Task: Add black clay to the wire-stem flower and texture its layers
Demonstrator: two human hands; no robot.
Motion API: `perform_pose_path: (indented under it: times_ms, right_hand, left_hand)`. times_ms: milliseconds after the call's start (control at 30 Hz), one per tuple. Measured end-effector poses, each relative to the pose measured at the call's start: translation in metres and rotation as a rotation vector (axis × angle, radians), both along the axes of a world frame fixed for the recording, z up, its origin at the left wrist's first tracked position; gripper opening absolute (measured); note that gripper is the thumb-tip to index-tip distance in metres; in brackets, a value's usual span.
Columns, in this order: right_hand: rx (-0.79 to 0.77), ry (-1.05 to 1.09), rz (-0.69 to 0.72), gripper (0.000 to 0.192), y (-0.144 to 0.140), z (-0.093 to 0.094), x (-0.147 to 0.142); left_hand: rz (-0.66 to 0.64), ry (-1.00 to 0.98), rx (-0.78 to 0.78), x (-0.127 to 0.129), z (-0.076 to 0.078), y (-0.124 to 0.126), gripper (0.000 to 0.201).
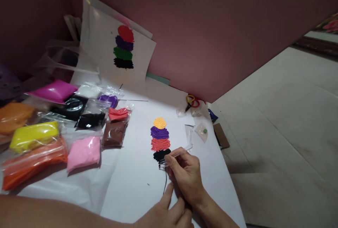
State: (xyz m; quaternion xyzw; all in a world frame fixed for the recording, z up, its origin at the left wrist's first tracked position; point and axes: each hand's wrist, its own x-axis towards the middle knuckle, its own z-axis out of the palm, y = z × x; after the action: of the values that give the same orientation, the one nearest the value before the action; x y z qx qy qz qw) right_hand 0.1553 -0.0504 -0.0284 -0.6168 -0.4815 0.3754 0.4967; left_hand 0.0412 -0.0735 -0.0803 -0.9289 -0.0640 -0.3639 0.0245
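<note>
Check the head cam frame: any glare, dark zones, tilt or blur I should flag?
Head view: horizon tilted, the floor runs diagonally; the wall and top-left corner are dim; glare on the clay bags and clear plastic; the right hand with its clear tool throws a soft shadow on the white sheet; the left hand is cut off at the bottom edge; blur is mild overall.

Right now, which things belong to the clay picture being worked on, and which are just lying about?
In use: right hand, clear tool, clay stack, white sheet, left hand.
Lying about: clay packets, scissors, finished picture.
</note>
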Motion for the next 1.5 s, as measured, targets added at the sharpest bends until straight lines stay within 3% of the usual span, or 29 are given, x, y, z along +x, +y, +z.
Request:
perform_pose_path:
  times_ms: [567,867,967,1000,1100,1200,1333,1500]
  right_hand:
    - [0.042,-0.079,0.035,0.017,-0.003,-0.002,-0.001]
    - [0.276,-0.154,-0.031,0.013,-0.007,0.002,0.004]
    - [0.393,-0.162,-0.07,0.012,-0.009,0.0,0.01]
    - [0.435,-0.162,-0.083,0.012,-0.009,-0.001,0.012]
    - [0.545,-0.132,-0.125,0.014,-0.011,-0.004,0.017]
    - [0.647,-0.07,-0.135,0.015,-0.015,-0.003,0.02]
    - [0.653,-0.114,-0.03,0.012,-0.024,0.0,0.02]
    - [0.6,-0.191,0.083,0.013,-0.028,0.004,0.017]
  left_hand:
    - [0.016,-0.055,0.003,0.001,0.001,0.0,0.012]
    - [0.002,-0.09,-0.057,0.003,0.001,0.0,0.008]
    - [-0.076,-0.097,-0.369,-0.003,0.017,0.007,0.015]
    - [-0.078,-0.119,-0.575,-0.006,0.025,0.01,0.022]
    - [-0.122,-0.033,-1.453,-0.016,0.049,0.019,0.031]
    - [-0.141,-0.13,-1.887,-0.019,0.062,0.025,0.043]
    - [-0.228,-0.213,-2.1,-0.017,0.061,0.026,0.055]
    - [-0.153,-0.156,-2.022,-0.017,0.058,0.023,0.059]
